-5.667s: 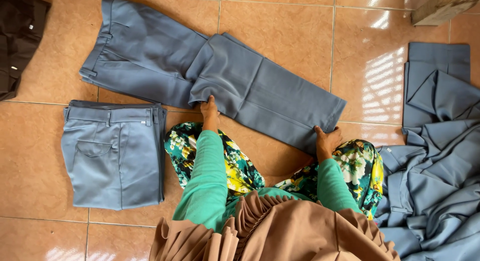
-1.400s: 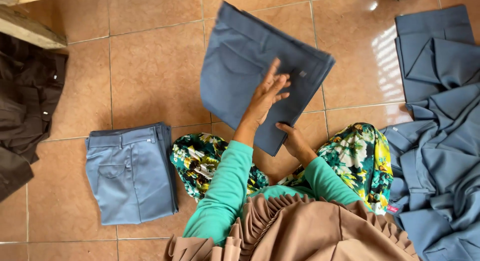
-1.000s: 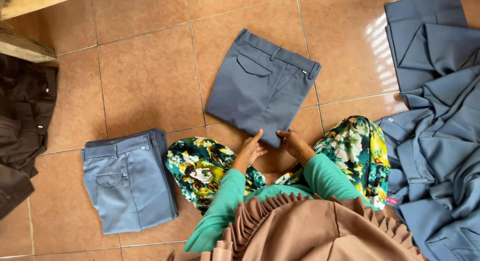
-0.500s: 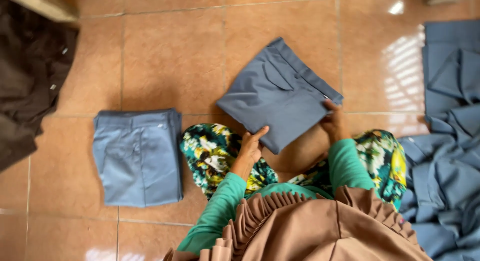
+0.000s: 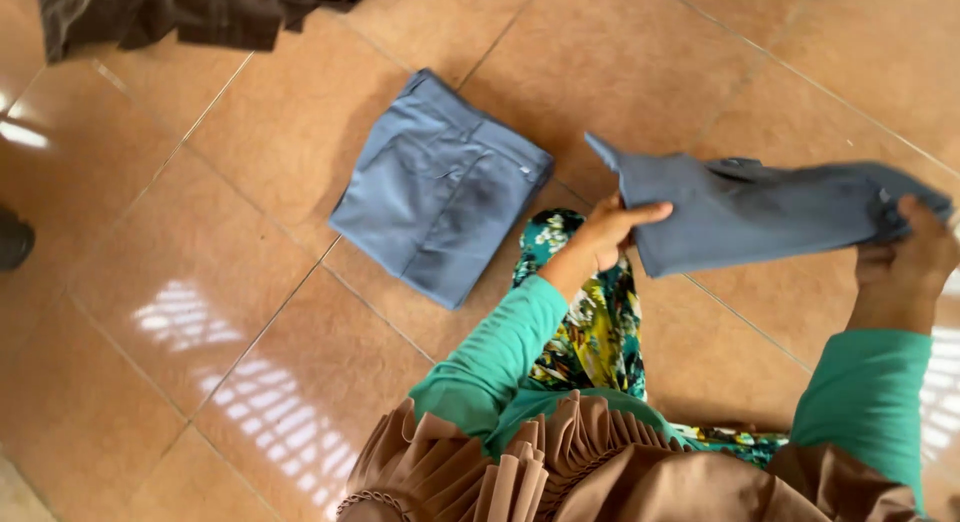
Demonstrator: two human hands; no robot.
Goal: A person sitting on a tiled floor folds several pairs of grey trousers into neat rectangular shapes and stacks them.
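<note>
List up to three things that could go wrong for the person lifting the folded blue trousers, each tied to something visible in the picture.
1. The folded trousers are held only at their two ends by the left hand and right hand, so the middle may sag and the fold open.
2. Set down carelessly on the other folded pair, they could push it askew.
3. The glossy tiled floor may let stacked pairs slide.

2 folded blue trousers (image 5: 440,187) (image 5: 760,212), 1 dark garment (image 5: 190,10).

No packages, signs or screens are seen; a tiny pale tag may be sewn on the folded trousers (image 5: 440,187).
</note>
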